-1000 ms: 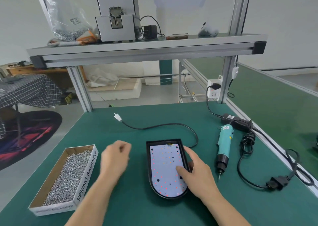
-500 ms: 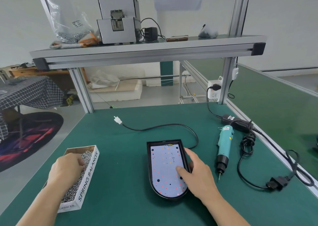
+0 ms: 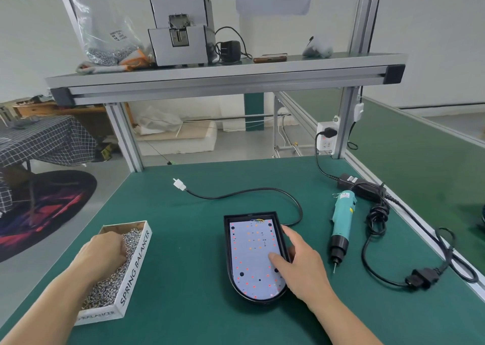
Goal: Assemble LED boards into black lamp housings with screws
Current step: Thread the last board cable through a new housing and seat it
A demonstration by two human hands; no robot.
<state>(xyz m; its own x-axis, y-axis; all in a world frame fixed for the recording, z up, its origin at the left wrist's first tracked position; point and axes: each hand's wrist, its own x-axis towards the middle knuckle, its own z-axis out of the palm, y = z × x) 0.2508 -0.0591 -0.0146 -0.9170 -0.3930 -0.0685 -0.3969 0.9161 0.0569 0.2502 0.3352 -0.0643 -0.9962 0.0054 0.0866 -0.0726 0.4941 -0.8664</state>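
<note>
A black lamp housing (image 3: 227, 242) lies on the green bench with a white LED board (image 3: 249, 255) seated inside it. My right hand (image 3: 301, 268) presses its thumb on the board's right side, and the fingers lie straight along the housing's right wall. At the left stands a cardboard box (image 3: 135, 263) full of small silver screws (image 3: 105, 292). My left hand (image 3: 101, 258) is inside the box, its fingers curled down into the heap and its fingertips hidden. A teal electric screwdriver (image 3: 341, 224) lies to the right of the housing, tip towards me.
The housing's black cable (image 3: 249, 191) loops back to a white connector (image 3: 179, 185). The screwdriver's adapter (image 3: 359, 184) and coiled cord (image 3: 378, 218) lie along the right edge. An aluminium shelf (image 3: 223, 76) overhead carries a screw feeder (image 3: 181, 34) and a bag of screws (image 3: 110, 40).
My left hand went from beside the housing leftwards to the screw box and has sunk into the screws. My right hand stays on the board and housing.
</note>
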